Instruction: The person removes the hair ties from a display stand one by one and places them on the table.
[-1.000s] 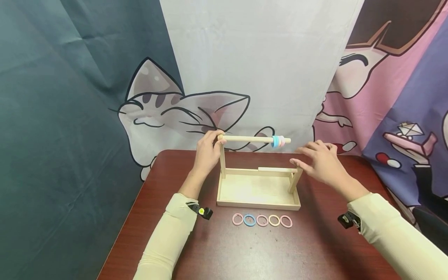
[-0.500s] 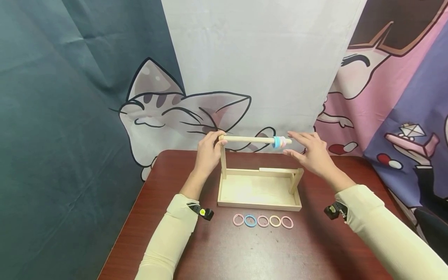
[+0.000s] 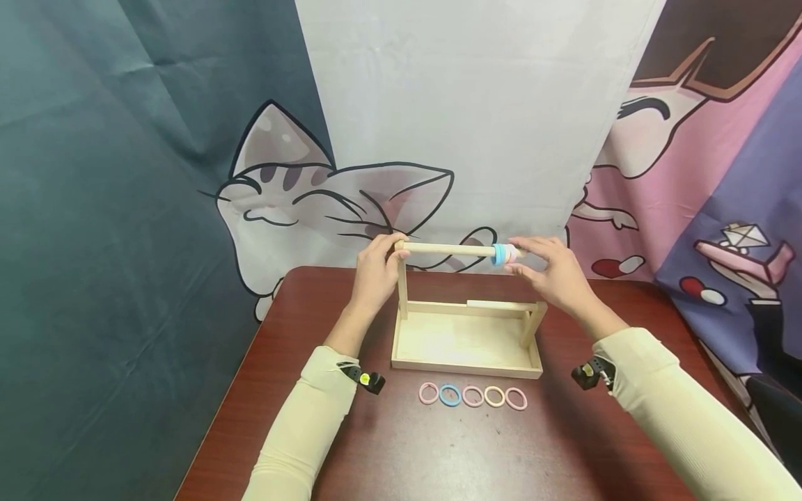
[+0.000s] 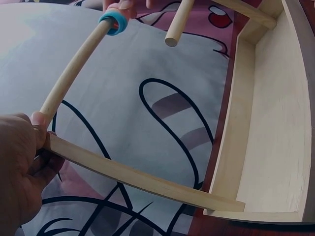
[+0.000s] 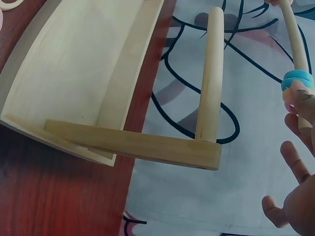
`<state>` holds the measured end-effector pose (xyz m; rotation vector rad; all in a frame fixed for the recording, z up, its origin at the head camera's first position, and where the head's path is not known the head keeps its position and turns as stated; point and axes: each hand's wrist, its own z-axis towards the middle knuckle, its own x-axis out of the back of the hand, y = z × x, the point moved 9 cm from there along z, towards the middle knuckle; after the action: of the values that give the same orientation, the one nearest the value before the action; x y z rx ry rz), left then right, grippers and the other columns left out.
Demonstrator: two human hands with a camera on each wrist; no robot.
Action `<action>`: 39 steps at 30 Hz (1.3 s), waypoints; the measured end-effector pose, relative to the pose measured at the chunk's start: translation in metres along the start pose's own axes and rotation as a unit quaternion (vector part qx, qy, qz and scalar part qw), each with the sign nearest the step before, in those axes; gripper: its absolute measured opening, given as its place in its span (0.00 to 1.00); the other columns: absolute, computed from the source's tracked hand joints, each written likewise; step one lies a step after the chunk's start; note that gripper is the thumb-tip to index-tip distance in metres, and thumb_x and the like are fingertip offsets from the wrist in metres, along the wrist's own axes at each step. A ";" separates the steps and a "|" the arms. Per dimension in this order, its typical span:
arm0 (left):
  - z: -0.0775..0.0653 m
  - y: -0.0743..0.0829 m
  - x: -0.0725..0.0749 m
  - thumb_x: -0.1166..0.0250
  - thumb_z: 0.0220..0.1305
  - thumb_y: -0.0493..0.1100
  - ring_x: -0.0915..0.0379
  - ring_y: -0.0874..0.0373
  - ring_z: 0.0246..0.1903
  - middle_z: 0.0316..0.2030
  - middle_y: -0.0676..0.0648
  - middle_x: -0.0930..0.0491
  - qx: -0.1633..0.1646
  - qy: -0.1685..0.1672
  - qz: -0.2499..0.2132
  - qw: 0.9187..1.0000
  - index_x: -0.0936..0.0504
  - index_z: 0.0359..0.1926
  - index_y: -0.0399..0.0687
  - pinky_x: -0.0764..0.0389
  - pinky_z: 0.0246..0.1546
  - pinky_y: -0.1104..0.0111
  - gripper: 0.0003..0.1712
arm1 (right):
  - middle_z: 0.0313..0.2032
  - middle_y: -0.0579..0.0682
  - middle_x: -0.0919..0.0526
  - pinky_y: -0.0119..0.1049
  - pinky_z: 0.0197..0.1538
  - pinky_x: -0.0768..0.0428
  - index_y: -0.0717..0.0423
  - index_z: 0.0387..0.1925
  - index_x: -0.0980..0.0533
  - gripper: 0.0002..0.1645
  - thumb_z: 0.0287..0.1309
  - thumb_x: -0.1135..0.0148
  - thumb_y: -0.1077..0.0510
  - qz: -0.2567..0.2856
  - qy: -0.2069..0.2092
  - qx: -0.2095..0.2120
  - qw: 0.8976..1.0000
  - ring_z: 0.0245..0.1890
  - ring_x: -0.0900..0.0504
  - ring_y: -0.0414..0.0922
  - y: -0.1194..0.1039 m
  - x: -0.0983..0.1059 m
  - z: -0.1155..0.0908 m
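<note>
My left hand (image 3: 377,271) grips the top of the tall left post (image 3: 402,292) of a wooden stand, where a long dowel (image 3: 447,248) joins it. That dowel runs level to the right with its far end free. Blue and pink rings (image 3: 502,254) sit bunched near this free end. My right hand (image 3: 554,268) pinches the rings between thumb and fingertips, the other fingers spread in the right wrist view. Below it stands the shorter right post (image 5: 142,146), with its own dowel (image 5: 210,73) pointing left. In the left wrist view, the blue ring (image 4: 114,22) circles the dowel.
Both posts rise from a shallow wooden tray (image 3: 466,371) on the red-brown table (image 3: 451,452). In front of it lies a row of several loose rings: pink (image 3: 429,393), blue (image 3: 450,395), yellow (image 3: 494,396) and others. A printed curtain (image 3: 489,104) hangs behind the table.
My right hand has moved left and up from beside the right post to the dowel's free end and taken hold of the rings. My left hand stays at the post top.
</note>
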<state>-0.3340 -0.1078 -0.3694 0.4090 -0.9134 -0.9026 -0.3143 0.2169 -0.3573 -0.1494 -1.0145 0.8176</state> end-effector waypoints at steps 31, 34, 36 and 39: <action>0.003 0.000 0.000 0.30 0.69 0.52 0.17 0.45 0.40 0.45 0.40 0.13 0.002 0.000 0.003 1.000 0.11 0.56 0.46 0.14 0.47 0.51 0.21 | 0.47 0.55 0.06 0.34 0.46 0.31 0.54 0.55 0.11 0.25 0.55 0.13 0.60 -0.012 0.028 -0.034 0.999 0.45 0.23 0.43 0.019 0.021 -0.006; 0.003 -0.001 -0.001 0.30 0.69 0.52 0.18 0.45 0.40 0.45 0.41 0.14 0.007 -0.005 0.003 1.000 0.11 0.56 0.47 0.14 0.47 0.51 0.21 | 0.46 0.54 0.05 0.29 0.43 0.31 0.53 0.53 0.10 0.23 0.55 0.13 0.60 -0.018 0.030 -0.030 0.999 0.43 0.25 0.39 0.020 0.022 -0.008; 0.002 -0.002 -0.001 0.30 0.69 0.52 0.18 0.46 0.40 0.45 0.41 0.14 0.009 -0.006 0.004 1.000 0.11 0.56 0.47 0.14 0.46 0.52 0.20 | 0.46 0.53 0.05 0.25 0.41 0.30 0.53 0.52 0.10 0.22 0.55 0.13 0.59 -0.020 0.032 -0.029 0.999 0.42 0.26 0.35 0.021 0.023 -0.010; 0.001 -0.002 -0.001 0.30 0.69 0.53 0.18 0.45 0.40 0.44 0.41 0.14 0.010 -0.006 0.006 1.000 0.11 0.56 0.46 0.14 0.46 0.51 0.21 | 0.45 0.52 0.06 0.21 0.39 0.27 0.52 0.51 0.10 0.21 0.56 0.14 0.58 -0.020 0.033 -0.032 0.999 0.40 0.28 0.32 0.023 0.024 -0.013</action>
<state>-0.3363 -0.1076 -0.3702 0.4158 -0.9362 -0.8866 -0.3101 0.2525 -0.3588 -0.2081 -0.9793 0.7400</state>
